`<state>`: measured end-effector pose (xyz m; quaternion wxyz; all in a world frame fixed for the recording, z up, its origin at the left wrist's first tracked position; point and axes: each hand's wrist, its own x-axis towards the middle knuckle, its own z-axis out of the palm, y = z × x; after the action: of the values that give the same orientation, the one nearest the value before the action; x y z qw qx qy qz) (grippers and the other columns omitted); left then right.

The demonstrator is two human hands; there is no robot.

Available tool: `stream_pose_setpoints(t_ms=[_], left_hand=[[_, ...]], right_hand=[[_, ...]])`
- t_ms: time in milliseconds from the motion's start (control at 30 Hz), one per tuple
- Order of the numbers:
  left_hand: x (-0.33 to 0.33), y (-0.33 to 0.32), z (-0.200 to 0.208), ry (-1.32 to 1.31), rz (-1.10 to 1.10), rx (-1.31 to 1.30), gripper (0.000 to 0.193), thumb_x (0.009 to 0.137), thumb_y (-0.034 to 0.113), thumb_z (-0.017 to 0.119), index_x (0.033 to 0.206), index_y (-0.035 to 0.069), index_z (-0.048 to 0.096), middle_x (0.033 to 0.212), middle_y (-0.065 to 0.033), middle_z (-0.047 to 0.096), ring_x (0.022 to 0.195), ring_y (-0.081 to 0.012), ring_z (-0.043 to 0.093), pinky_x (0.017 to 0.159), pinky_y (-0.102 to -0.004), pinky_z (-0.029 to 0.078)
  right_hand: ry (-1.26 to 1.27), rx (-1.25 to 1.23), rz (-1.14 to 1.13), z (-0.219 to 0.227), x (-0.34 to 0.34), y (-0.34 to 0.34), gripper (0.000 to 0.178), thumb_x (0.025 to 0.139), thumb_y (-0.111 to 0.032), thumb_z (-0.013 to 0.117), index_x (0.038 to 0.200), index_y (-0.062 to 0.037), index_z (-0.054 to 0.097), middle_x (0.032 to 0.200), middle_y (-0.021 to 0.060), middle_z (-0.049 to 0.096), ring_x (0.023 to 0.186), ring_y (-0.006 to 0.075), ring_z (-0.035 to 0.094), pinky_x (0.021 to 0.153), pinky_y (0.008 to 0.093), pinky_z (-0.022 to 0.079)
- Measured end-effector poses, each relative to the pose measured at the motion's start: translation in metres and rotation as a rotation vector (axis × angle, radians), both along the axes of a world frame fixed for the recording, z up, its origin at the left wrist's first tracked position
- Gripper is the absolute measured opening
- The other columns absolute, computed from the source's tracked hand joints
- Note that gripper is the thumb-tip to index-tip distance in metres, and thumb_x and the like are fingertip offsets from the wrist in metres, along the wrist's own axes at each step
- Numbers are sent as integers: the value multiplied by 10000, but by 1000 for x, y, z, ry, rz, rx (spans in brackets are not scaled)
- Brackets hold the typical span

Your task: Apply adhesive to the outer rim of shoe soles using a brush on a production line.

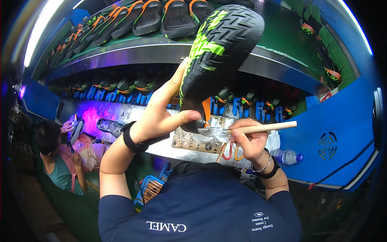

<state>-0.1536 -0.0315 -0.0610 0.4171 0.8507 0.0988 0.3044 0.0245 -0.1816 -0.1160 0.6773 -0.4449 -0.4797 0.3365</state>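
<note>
A: Where are the hands, and what is in them?

B: The left hand [163,115] grips a black sole [223,50] with lime-green tread, thumb pressed near its lower end; the sole stands tilted up and away from that hand, tread showing; the right hand [250,139] is closed around a brush [274,127], pen-fashion, its wooden handle sticking out to the right.

A: Does the brush touch the sole?

B: I cannot tell; its whitish head is right by the sole's lower end, between the two hands.

A: And around them?

B: Below the brush head, between the hands, lies brown printed paper [193,144]; just under the right hand is a red loop handle [228,151]; to that hand's right lies a clear bottle [287,157]; beyond both hands runs a shelf [133,50] with a row of dark soles [177,20]; well left of the left hand, a co-worker [56,171] holds a shoe [75,131].
</note>
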Motion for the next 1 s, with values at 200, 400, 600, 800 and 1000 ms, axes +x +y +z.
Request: stream_pose_setpoints(t_ms=[200, 400, 600, 800, 1000], left_hand=[[2, 1, -9, 34, -72, -462, 746, 745, 171, 662, 1332, 20, 226, 1198, -89, 449, 1025, -133, 471, 869, -270, 389], [7, 2, -16, 39, -83, -558, 595, 777, 208, 631, 1259, 8, 344, 1111, -63, 494, 996, -117, 469, 870, -273, 387], [6, -1, -17, 149, -79, -526, 604, 784, 265, 621, 1258, 9, 347, 1115, -83, 500, 1009, -141, 472, 873, -293, 386], [5, -5, -16, 148, -126, -580, 596, 799, 264, 601, 1272, 16, 336, 1150, -88, 482, 1058, -144, 441, 909, -286, 351], [18, -10, -9, 144, -200, -662, 557, 813, 235, 588, 1257, 1, 347, 1151, -83, 481, 1063, -134, 433, 914, -289, 351]], right_hand=[[-390, 82, -45, 3, 19, 10, 53, 712, 37, 597, 765, 33, 593, 697, 108, 606, 558, 130, 556, 497, 222, 440], [-578, 281, -78, 8, 20, 15, 69, 672, 33, 614, 739, 18, 608, 690, 106, 608, 538, 174, 570, 481, 245, 452], [-704, 331, -79, 18, 17, 26, 53, 665, 38, 609, 701, 1, 596, 669, 88, 593, 520, 176, 564, 462, 236, 448], [-726, 383, -231, 34, 36, 46, 30, 677, 53, 600, 677, 27, 585, 648, 101, 591, 470, 144, 535, 414, 219, 413], [-715, 308, -331, 53, 54, 42, 31, 683, 69, 594, 693, 39, 596, 682, 100, 595, 474, 109, 512, 402, 192, 381]])
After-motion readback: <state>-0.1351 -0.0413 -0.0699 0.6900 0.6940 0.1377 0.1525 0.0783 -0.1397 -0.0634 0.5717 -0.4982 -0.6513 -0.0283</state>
